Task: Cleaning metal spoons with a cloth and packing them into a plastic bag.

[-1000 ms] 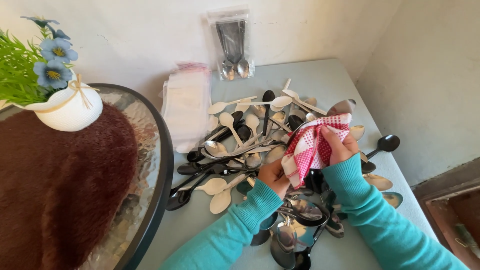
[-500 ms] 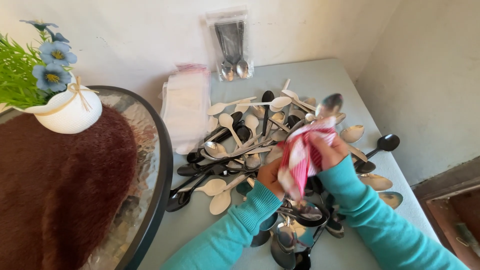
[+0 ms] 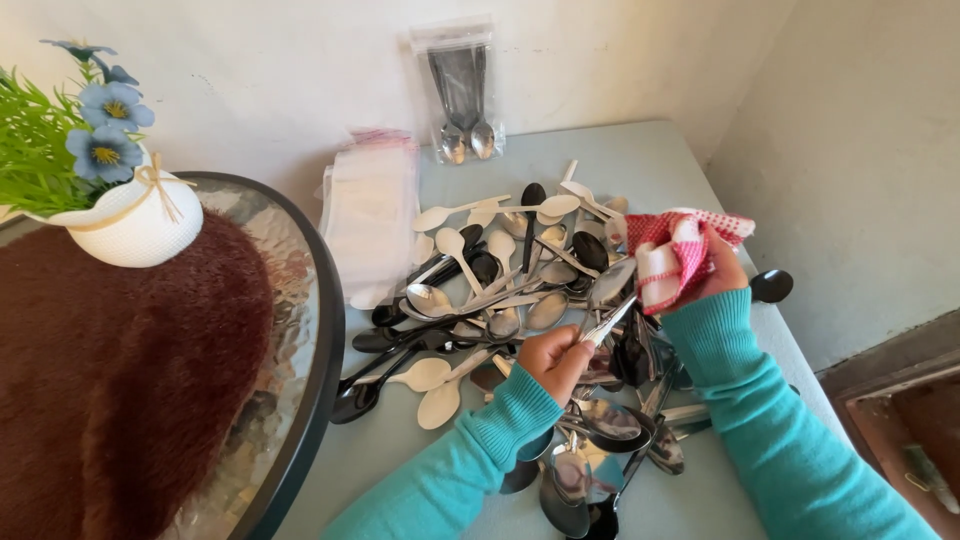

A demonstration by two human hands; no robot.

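Left hand [image 3: 553, 357] just below centre of frame, fingers pinched tight on the handle end of a metal spoon [image 3: 607, 322], which angles up and right toward the cloth. Right hand [image 3: 712, 270] at centre-right, fist closed round a bunched red-and-white checked cloth [image 3: 675, 252], cloth wrapped over the spoon's bowl end, so the bowl itself is hidden. Spoon feels like a stiff, thin, light thing, and polished steel is slick, I reckon, so best gripped low on the handle w/ thumb and forefinger, like now. Cloth is soft and floppy, crumples to fit. Under both hands: a big loose pile of spoons [image 3: 500, 290] on the pale blue table [image 3: 640, 160], white plastic, black and shiny metal all tangled, prob. clattery if nudged. Containers: clear bag [image 3: 462, 90] at top centre, leaning on the wall, w/ dark-handled spoons inside, bowls down. Stack of empty clear bags [image 3: 368, 215] left of the pile. Upper left, white pot [image 3: 130, 225] w/ blue flowers on a glass-topped round table [image 3: 310, 300].
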